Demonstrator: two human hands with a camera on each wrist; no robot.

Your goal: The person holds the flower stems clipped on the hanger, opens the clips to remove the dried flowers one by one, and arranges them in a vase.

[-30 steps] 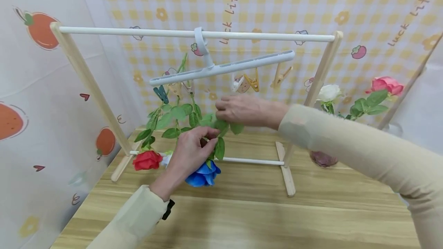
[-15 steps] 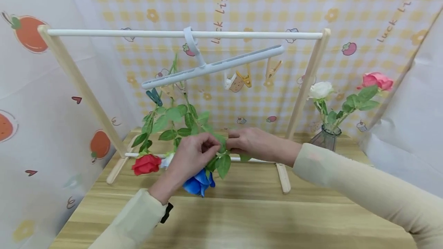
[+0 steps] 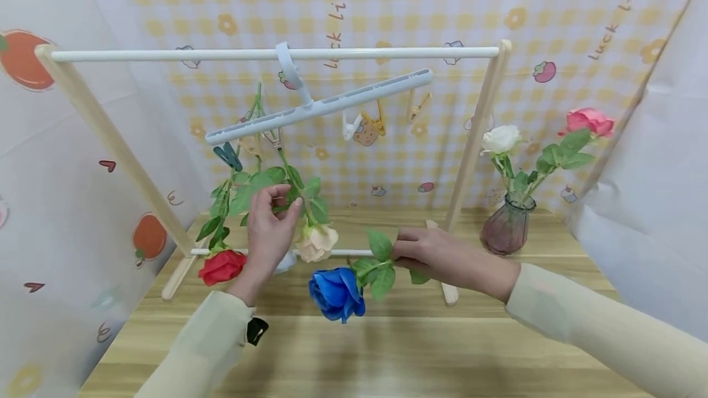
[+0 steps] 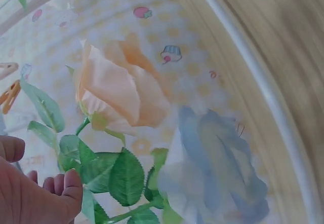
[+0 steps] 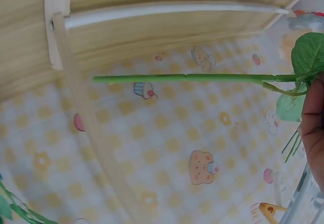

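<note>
Step in hand: judged from the grip, the blue rose (image 3: pixel 337 292) is being carried free of the drying rack (image 3: pixel 276 53); it goes best held level by the stem, drawn toward the person so its leaves clear the hanging stems.
Drying rack: wooden legs with a white top rail and a low white crossbar; the crossbar runs just behind the blue rose and could snag its leaves.
Hanger: the white hanger (image 3: pixel 318 105) hangs tilted on the top rail, pegs beneath; several to the right hang empty.
Right hand: the right hand (image 3: pixel 437 257) pinches the blue rose's stem near the leaves, bloom pointing left above the table (image 3: pixel 387 349); the wrist view shows the bare stem sticking out past the fingers.
Left hand: the left hand (image 3: pixel 269 226) has its fingers curled round the leafy stem of the peach rose (image 3: pixel 316 242), which hangs head down.
Neighbours: a red rose (image 3: pixel 222 266) hangs at far left.
Vase: a glass vase (image 3: pixel 507 232) with a white and a pink rose stands well apart at right.
</note>
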